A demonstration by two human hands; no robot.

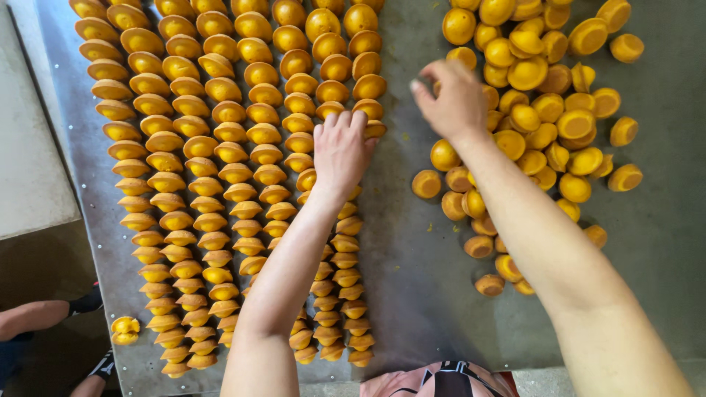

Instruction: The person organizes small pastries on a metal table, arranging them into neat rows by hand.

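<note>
Golden-orange, cup-shaped baked cakes are being lined into overlapping rows [220, 176] on the grey metal desk [412, 279]. The left hand [341, 151], fingers flat, presses the row end; the right hand [454, 99] pinches above the loose pile of cakes [544, 110], its hold hidden. Judged next: seating another cake squarely against the row.

A bare strip of the grey metal tabletop [401, 242] ran between the tightly packed rows of small golden-orange baked cakes [213, 169] on the left and the loose heap of the same orange cakes [548, 110] on the right, giving clear passage. The left hand [342, 151] lay on the rows' near edge; the right hand [454, 99] blocked the heap's inner side. Open metal also showed at the far right edge [673, 220]
</note>
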